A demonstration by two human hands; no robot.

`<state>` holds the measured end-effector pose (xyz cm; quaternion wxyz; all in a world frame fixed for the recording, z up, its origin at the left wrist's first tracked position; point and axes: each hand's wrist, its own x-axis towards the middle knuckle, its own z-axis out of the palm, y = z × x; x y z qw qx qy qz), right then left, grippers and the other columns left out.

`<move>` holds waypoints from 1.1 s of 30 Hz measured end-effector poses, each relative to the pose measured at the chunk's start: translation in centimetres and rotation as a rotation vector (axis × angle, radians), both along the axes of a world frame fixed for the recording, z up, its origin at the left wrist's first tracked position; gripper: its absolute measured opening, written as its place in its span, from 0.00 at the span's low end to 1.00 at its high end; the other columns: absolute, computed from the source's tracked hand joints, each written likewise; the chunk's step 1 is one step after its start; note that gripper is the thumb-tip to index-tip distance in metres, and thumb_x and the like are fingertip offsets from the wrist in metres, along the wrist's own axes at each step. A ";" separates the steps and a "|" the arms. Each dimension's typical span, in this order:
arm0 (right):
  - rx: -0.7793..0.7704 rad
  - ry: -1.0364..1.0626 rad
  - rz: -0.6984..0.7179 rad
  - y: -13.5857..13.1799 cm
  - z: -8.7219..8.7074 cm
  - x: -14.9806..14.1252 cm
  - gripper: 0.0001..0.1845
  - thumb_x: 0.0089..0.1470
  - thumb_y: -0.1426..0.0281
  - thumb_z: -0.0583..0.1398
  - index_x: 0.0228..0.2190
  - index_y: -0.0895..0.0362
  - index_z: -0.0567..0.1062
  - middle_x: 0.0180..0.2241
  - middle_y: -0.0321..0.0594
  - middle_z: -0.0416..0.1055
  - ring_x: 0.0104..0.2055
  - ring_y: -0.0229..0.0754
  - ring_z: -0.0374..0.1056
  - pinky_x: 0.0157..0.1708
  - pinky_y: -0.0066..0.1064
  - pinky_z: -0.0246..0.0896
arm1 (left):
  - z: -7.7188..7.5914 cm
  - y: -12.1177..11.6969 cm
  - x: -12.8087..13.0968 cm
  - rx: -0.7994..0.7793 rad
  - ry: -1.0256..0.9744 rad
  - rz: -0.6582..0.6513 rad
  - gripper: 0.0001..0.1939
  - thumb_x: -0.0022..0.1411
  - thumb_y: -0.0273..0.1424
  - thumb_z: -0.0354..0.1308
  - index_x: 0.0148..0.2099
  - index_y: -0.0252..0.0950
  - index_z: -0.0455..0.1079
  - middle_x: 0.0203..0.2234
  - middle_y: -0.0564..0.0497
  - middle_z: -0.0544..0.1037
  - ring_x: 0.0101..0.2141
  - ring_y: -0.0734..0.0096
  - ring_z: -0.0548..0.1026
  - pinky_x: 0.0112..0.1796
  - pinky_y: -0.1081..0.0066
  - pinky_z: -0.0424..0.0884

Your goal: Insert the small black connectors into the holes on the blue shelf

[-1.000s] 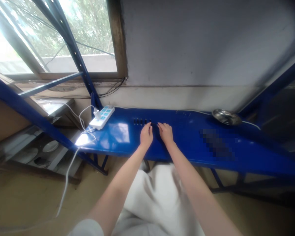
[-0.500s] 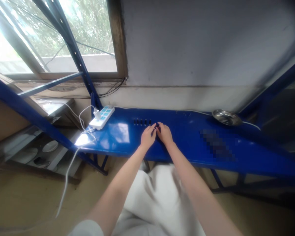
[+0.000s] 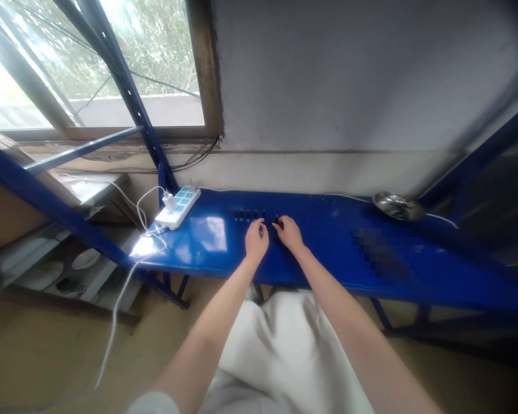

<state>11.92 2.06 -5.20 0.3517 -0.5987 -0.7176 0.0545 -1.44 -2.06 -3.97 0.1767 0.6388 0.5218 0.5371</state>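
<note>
Five small dark pieces stand or lie in a short row on the blue table (image 3: 328,247); among them are the leftmost piece (image 3: 236,215) and the rightmost piece (image 3: 263,214). Just right of that row is another small dark piece (image 3: 277,219), between the thumb and forefinger of my right hand (image 3: 290,233). Its exact kind is too small to make out. My left hand (image 3: 256,240) is close in front of the row's right end, fingers bent, with a gap of blue showing between thumb and fingers. Nothing shows in it.
A white power strip (image 3: 179,208) with a plug and cords lies at the table's left. A shiny metal dish (image 3: 397,206) sits at the back right, and a blurred dark patch (image 3: 382,253) nearer me. Tiny bits (image 3: 328,200) lie along the back edge.
My hands came together over a dark piece, then parted. My left hand drew back left; the right stays with the piece right of the row. The view shifted slightly.
</note>
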 end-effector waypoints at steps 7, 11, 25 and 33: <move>-0.182 0.081 -0.151 2.2 0.2 -0.8 0.09 0.46 0.63 0.59 0.28 0.56 0.73 0.32 0.39 0.69 0.36 0.41 0.63 0.33 0.31 0.54 | 0.1 0.2 -0.3 -0.065 -0.149 0.014 0.11 0.58 0.25 0.46 0.41 0.34 0.68 0.38 0.45 0.74 0.39 0.69 0.72 0.42 0.68 0.67; -0.253 0.082 -0.221 2.3 0.9 -1.7 0.13 0.46 0.60 0.59 0.31 0.54 0.75 0.34 0.39 0.71 0.39 0.43 0.65 0.36 0.34 0.53 | -0.1 0.3 -0.4 -0.069 -0.175 0.006 0.11 0.57 0.24 0.47 0.40 0.34 0.68 0.37 0.46 0.74 0.38 0.70 0.71 0.42 0.68 0.67; -0.123 0.445 -0.179 -1.1 0.5 -0.9 0.21 0.44 0.63 0.58 0.41 0.59 0.71 0.37 0.43 0.70 0.36 0.42 0.65 0.39 0.36 0.60 | -0.3 0.7 -0.8 -0.191 -0.354 0.000 0.10 0.58 0.33 0.48 0.34 0.35 0.68 0.27 0.50 0.73 0.28 0.75 0.70 0.34 0.73 0.67; -0.151 0.871 -0.180 -3.4 0.6 0.3 0.15 0.47 0.62 0.57 0.34 0.58 0.73 0.32 0.40 0.72 0.33 0.38 0.67 0.36 0.33 0.64 | 0.3 0.1 -0.9 -0.276 -0.432 -0.035 0.13 0.57 0.37 0.49 0.28 0.34 0.67 0.18 0.54 0.68 0.18 0.79 0.65 0.23 0.77 0.62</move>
